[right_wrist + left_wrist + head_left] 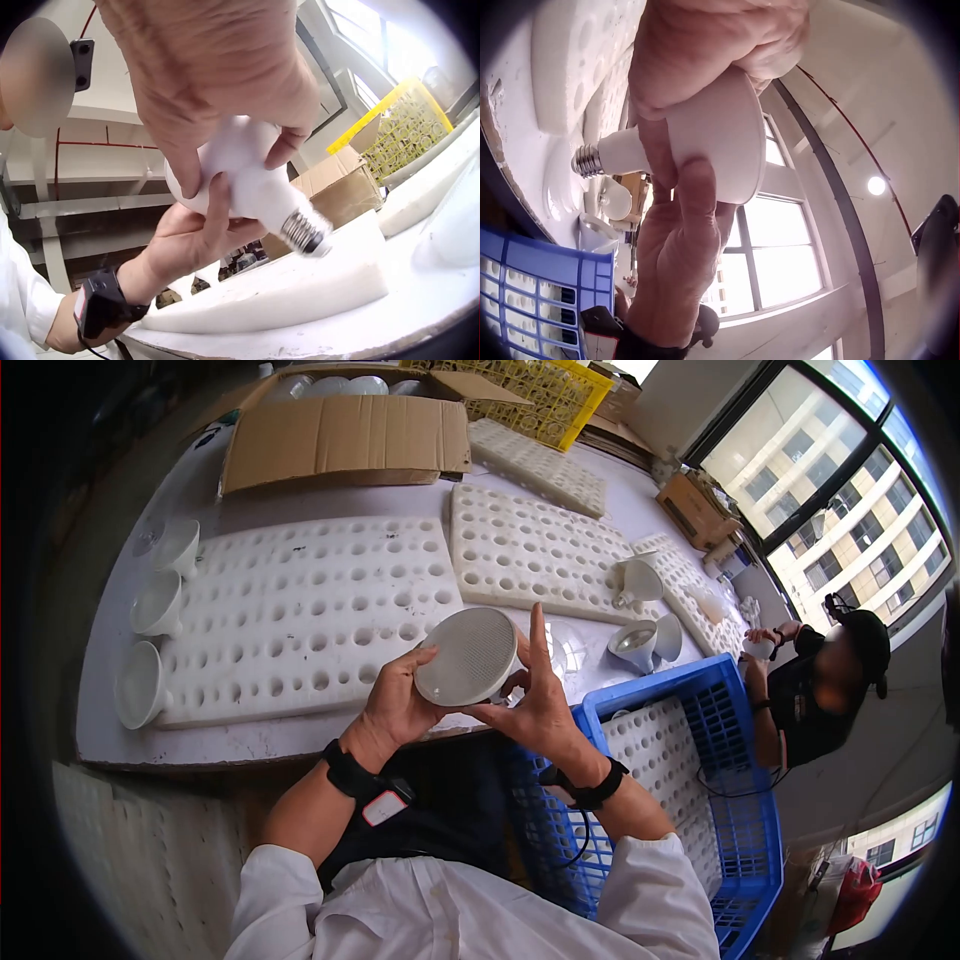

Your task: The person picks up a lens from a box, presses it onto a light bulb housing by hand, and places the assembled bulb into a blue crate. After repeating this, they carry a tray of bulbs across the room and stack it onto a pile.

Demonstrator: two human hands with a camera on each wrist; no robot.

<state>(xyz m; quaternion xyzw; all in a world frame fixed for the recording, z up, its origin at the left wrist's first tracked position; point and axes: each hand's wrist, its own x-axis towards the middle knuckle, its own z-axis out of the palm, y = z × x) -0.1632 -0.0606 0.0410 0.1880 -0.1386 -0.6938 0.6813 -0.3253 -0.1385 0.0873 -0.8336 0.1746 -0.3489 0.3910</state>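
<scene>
Between my two hands is a white reflector light bulb (465,658), its broad dotted face tilted up toward the head camera. My left hand (395,698) grips the rim side, thumb along the edge of the face. From the other side my right hand (545,712) holds the bulb with thumb and curled fingers, while its index finger points up. In the left wrist view the bulb's smooth cone (724,142) shows, with the metal screw base (587,161) sticking out bare. The same base (306,232) points down and right in the right wrist view.
White foam boards with holes (310,610) (540,545) cover much of the table. Bulbs stand along the left edge (140,685); others lie at right (636,642). A blue crate (740,760) holds another board. Behind are a cardboard box (345,440) and yellow crate (530,400). Another person (815,700) works at right.
</scene>
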